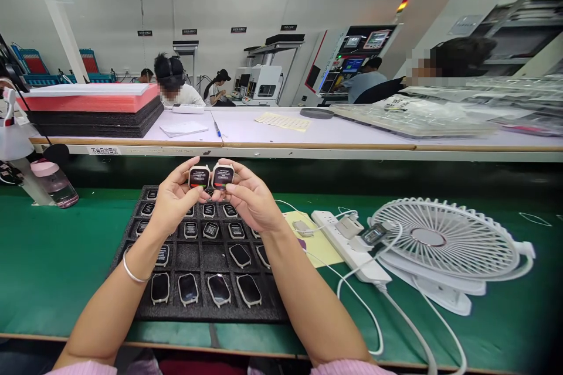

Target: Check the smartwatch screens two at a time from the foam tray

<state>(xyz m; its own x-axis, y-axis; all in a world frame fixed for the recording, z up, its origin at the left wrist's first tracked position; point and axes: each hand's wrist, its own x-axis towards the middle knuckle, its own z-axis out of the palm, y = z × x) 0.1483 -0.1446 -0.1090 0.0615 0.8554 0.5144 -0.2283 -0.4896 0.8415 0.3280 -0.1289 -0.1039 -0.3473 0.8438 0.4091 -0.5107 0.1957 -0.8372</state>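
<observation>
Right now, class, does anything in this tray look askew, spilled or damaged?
Slightly: in the black tray, second row from the front, a dark-screened smartwatch sits askew, twisted more than the lit smartwatch directly behind it. No spill or damage shows.

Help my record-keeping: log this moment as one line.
left hand: lit watch held | right hand: second lit watch held | black tray: more watches in compartments

Both forearms are stretched forward, with the left hand and right hand held super close together, thumbs pinched in, fingers kinda curled.
</observation>
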